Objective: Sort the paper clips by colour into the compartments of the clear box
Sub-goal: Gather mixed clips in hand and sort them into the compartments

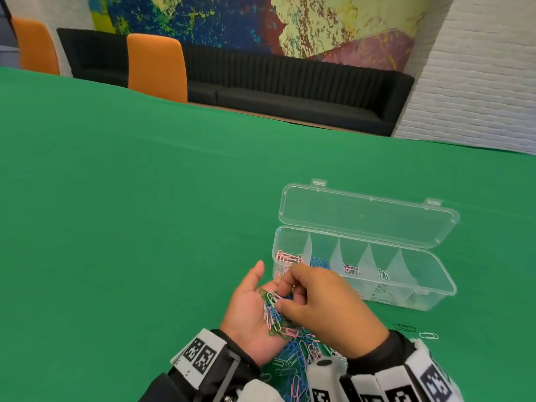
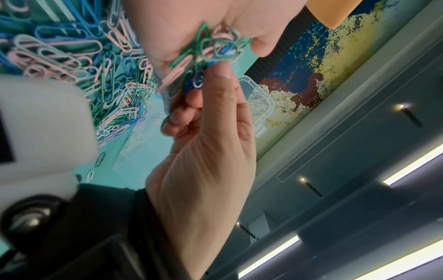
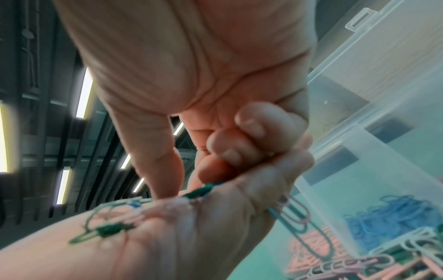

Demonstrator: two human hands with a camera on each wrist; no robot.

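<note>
Cupping a mixed bunch of paper clips [image 1: 272, 310] in my left hand [image 1: 252, 314], palm up with the fingers loosely curled under them, I have my right hand [image 1: 322, 306] over it, thumb and forefinger closed into the bunch as if picking one out. Which clip they have, or whether they have one at all, I cannot tell; in the right wrist view the other right fingers [image 3: 242, 136] are simply curled in.

Green, pink, blue and white clips lie tangled in the palm. I judge them light, springy wire with a slick coating, and their loops snag each other easily, so I would pinch a single clip by its free rounded end and draw it out sideways, not lift straight up.

Just beyond my hands on the green table [image 1: 145, 198] sits the clear box [image 1: 435, 297], lid hinged back: pink in the leftmost compartment, blue next, a few pinkish ones in the third, white in the fourth, the rightmost apparently bare. A large unsorted pile [image 1: 295, 358] lies beneath my wrists, partly cut off by the wrist mounts. Two stray clips [image 1: 417, 332] rest to the right, near the box's front wall.
</note>
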